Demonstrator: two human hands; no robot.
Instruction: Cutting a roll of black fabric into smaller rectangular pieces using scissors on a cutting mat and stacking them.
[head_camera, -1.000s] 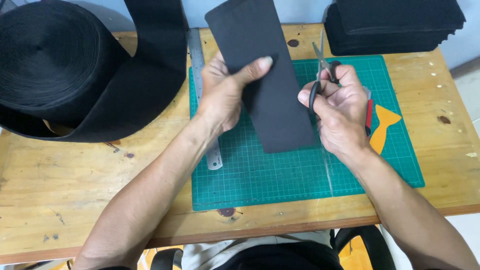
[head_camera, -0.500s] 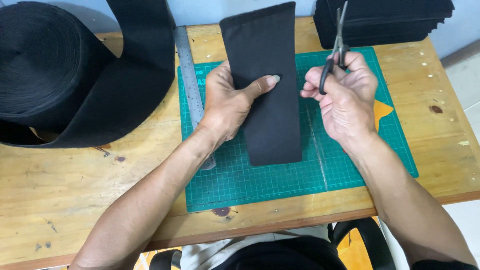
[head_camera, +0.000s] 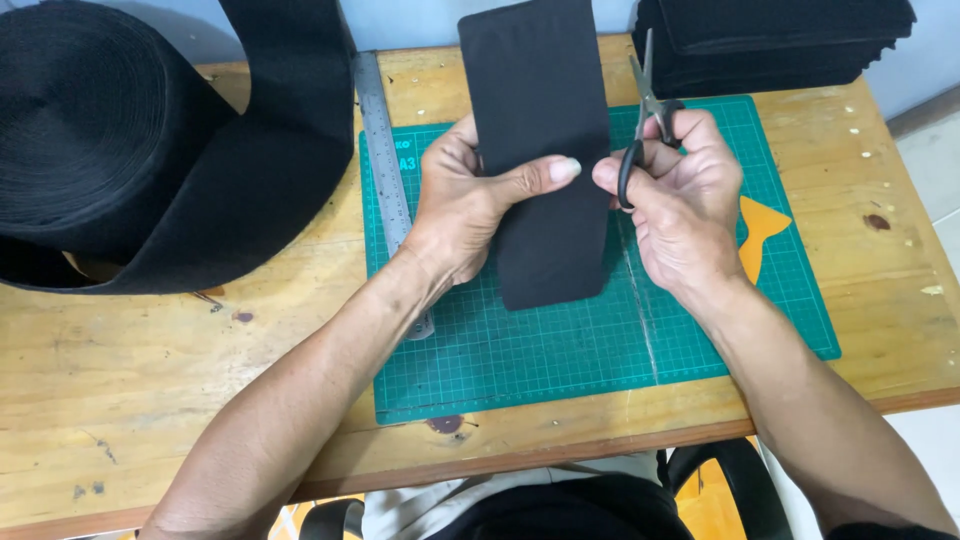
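Note:
My left hand grips a long black fabric strip at its left edge, thumb laid across its front, holding it upright above the green cutting mat. My right hand holds black-handled scissors with the blades pointing up and nearly closed, right beside the strip's right edge. Its forefinger touches the strip near my left thumb.
A big roll of black webbing fills the left of the wooden table, its loose end running up past a steel ruler. A stack of cut black pieces lies at the back right. An orange object shows behind my right hand.
Both hands have risen and drawn closer to the camera with the strip. The scissors went from lying along the strip's edge to pointing upward.

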